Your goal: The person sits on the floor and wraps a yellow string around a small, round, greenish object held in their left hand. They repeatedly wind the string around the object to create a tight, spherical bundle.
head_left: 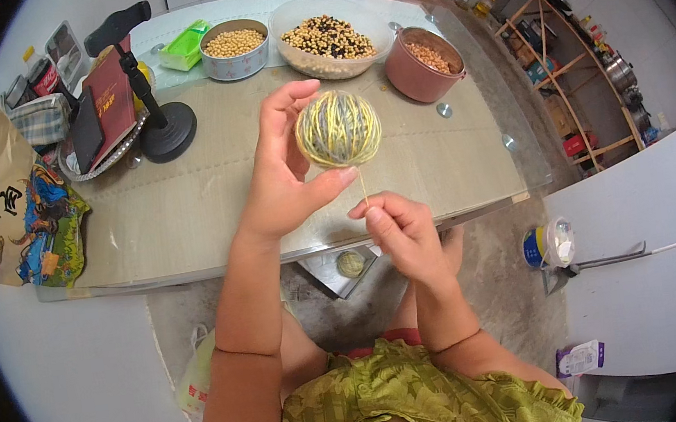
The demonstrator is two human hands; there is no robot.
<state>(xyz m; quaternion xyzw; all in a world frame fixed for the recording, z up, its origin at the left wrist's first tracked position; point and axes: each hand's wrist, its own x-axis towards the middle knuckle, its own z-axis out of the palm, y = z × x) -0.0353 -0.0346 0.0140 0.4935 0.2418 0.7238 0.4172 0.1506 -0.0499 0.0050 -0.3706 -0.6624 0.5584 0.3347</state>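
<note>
My left hand (286,161) grips a ball of yellow and grey yarn (339,129), thumb at its underside and fingers curled behind its left side. A single yarn strand runs down from the ball to my right hand (398,229), pinched there between thumb and forefinger. Both hands are held up over the front edge of the glass-topped table (203,219). Below that edge, a second yarn ball (351,264) rests in a shallow pale tray or box (326,274). Whether the strand continues below my right hand is hidden.
Along the table's far side stand a tin of soybeans (234,44), a clear plastic bowl of mixed beans (329,39) and a reddish pot of peanuts (426,62). To the left are a black phone stand (166,130) and a paper food bag (16,208). A bucket (554,242) is at right.
</note>
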